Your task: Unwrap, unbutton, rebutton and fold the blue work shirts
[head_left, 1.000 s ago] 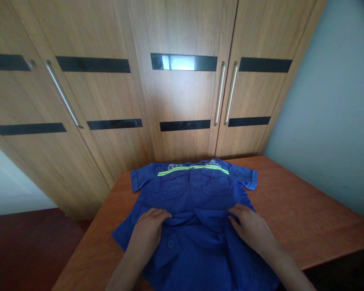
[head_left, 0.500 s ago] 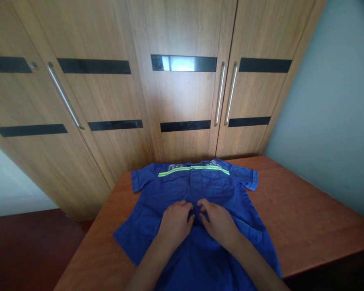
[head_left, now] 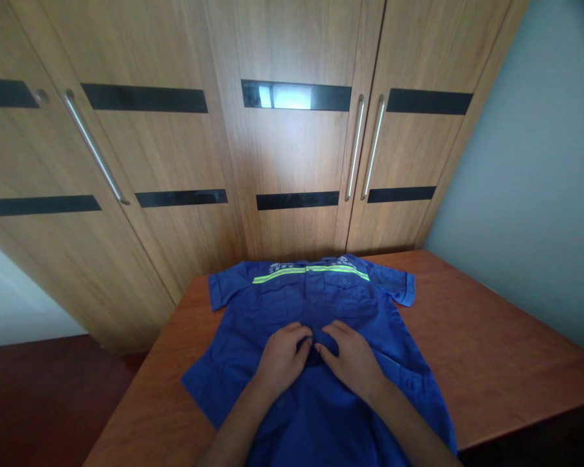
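Observation:
A dark blue short-sleeved work shirt (head_left: 272,308) lies front up on the table, collar towards the wardrobe. A yellow-green reflective stripe crosses its chest, with pale lettering above and flap pockets below. At the middle of the front placket, my left hand (head_left: 286,357) is closed, pinching the fabric between thumb and fingers. My right hand (head_left: 353,355) faces it from the other side, also closed on a raised fold of the front. The fingertips nearly meet, and they partly hide the button area between them. The lower hem runs out of view beneath my forearms.
The reddish-brown wooden table (head_left: 486,350) extends to the right. Behind it stands a wooden wardrobe (head_left: 292,155) with black strips and long metal handles. A pale wall (head_left: 540,194) borders the right side, and a dark red floor (head_left: 43,395) shows at the left.
Both hands have closed on the shirt front, and a fold of fabric now stands up between them. The right hand has shifted slightly to the right. The rest of the shirt lies nearly as before.

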